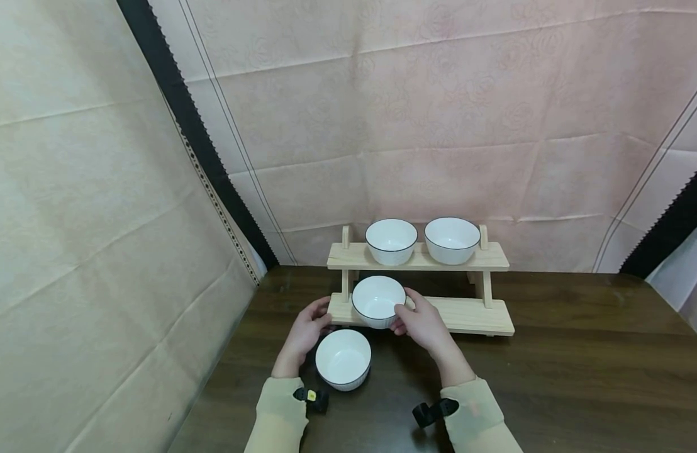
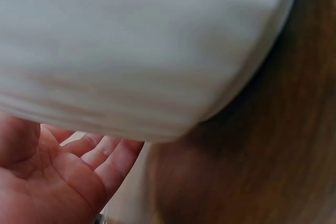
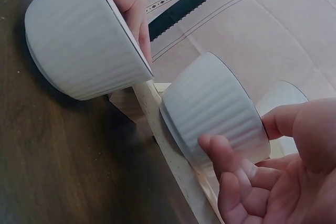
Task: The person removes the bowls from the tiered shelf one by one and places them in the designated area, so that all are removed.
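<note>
My right hand (image 1: 423, 322) pinches a white ribbed bowl (image 1: 378, 298) with a dark rim. In the right wrist view, the thumb is at the rim of this bowl (image 3: 212, 111) and the fingertips lie along its side. It sits at the left part of the lower shelf (image 1: 473, 316) of a small wooden stand. My left hand (image 1: 304, 330) is by that shelf's left end, its fingers loosely bent around nothing. Just in front of the stand, a second bowl (image 1: 343, 358) is on the table; in the left wrist view it hides part of my left hand (image 2: 63, 177).
Two more matching bowls, a left one (image 1: 390, 242) and a right one (image 1: 452, 241), stand on the upper shelf (image 1: 360, 257). The dark wooden table (image 1: 575, 352) extends to both sides. A pale patterned cloth (image 1: 467, 113) hangs behind the stand.
</note>
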`<move>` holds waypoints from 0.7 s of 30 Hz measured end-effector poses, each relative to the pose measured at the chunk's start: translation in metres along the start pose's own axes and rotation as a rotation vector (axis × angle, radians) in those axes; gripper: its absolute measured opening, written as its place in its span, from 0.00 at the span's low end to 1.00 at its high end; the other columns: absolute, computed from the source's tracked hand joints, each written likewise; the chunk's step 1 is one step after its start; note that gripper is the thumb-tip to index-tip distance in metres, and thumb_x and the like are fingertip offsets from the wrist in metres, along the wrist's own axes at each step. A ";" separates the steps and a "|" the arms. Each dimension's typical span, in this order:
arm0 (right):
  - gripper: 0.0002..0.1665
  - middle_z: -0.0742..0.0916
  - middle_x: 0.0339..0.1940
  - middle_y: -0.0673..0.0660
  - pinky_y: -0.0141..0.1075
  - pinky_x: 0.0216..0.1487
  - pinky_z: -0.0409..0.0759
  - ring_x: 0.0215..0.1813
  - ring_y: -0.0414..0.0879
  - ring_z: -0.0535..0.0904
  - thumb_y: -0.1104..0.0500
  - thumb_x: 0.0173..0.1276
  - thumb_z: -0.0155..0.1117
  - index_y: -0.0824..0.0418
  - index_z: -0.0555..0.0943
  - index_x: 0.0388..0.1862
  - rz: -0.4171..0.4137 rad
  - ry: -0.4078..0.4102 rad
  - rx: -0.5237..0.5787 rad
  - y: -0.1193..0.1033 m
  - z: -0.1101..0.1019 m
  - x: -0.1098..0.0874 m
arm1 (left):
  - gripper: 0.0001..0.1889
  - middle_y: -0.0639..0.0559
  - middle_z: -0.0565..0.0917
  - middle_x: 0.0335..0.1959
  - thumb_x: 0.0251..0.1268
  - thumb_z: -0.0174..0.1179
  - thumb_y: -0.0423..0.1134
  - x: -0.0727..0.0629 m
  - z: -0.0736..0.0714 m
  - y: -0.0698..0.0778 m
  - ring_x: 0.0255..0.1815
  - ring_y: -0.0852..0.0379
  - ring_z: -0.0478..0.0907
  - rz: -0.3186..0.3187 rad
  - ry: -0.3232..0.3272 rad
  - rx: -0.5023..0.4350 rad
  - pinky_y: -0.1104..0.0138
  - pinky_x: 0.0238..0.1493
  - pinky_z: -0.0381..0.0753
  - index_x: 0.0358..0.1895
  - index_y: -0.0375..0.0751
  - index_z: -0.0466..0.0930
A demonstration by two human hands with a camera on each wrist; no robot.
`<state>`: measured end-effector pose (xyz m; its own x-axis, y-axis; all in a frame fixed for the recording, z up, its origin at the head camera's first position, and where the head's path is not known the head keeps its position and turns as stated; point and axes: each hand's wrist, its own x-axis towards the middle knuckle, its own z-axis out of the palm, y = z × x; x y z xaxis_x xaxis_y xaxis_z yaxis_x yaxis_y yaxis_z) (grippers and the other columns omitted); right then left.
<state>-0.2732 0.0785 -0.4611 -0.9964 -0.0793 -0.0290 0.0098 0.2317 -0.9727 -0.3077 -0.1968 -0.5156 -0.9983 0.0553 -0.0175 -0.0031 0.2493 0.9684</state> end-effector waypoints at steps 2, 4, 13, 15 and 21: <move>0.36 0.88 0.30 0.61 0.40 0.37 0.86 0.31 0.51 0.86 0.59 0.75 0.54 0.65 0.58 0.78 -0.005 -0.002 0.001 0.000 0.000 0.000 | 0.23 0.41 0.78 0.55 0.78 0.52 0.36 0.000 0.000 0.000 0.47 0.49 0.82 0.000 -0.001 0.004 0.56 0.50 0.83 0.72 0.45 0.70; 0.35 0.88 0.30 0.62 0.42 0.38 0.86 0.32 0.51 0.86 0.59 0.75 0.53 0.65 0.58 0.78 -0.011 -0.007 0.006 -0.001 -0.001 -0.001 | 0.23 0.41 0.78 0.56 0.78 0.52 0.36 0.001 0.000 -0.001 0.47 0.49 0.82 0.004 -0.004 0.000 0.56 0.51 0.83 0.72 0.44 0.69; 0.34 0.88 0.32 0.62 0.48 0.43 0.85 0.34 0.53 0.86 0.60 0.75 0.51 0.64 0.59 0.78 0.003 -0.029 0.016 -0.002 -0.007 -0.003 | 0.23 0.42 0.78 0.55 0.77 0.52 0.36 0.002 0.000 -0.001 0.47 0.50 0.82 0.004 -0.001 -0.001 0.56 0.51 0.83 0.72 0.45 0.70; 0.34 0.89 0.32 0.62 0.49 0.44 0.85 0.33 0.52 0.86 0.59 0.75 0.51 0.62 0.59 0.78 0.009 -0.034 0.009 -0.001 -0.008 -0.003 | 0.23 0.42 0.78 0.55 0.77 0.52 0.36 0.001 0.000 0.000 0.47 0.50 0.82 0.000 -0.001 -0.001 0.56 0.51 0.83 0.72 0.45 0.70; 0.34 0.89 0.32 0.62 0.47 0.41 0.84 0.33 0.53 0.86 0.59 0.76 0.51 0.63 0.59 0.78 0.000 -0.047 0.005 -0.002 -0.010 -0.005 | 0.23 0.42 0.78 0.55 0.77 0.53 0.36 0.001 0.000 0.000 0.47 0.50 0.82 0.000 0.001 0.001 0.56 0.50 0.83 0.72 0.45 0.70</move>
<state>-0.2693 0.0886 -0.4571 -0.9914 -0.1248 -0.0399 0.0106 0.2273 -0.9738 -0.3083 -0.1964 -0.5157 -0.9984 0.0547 -0.0170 -0.0027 0.2505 0.9681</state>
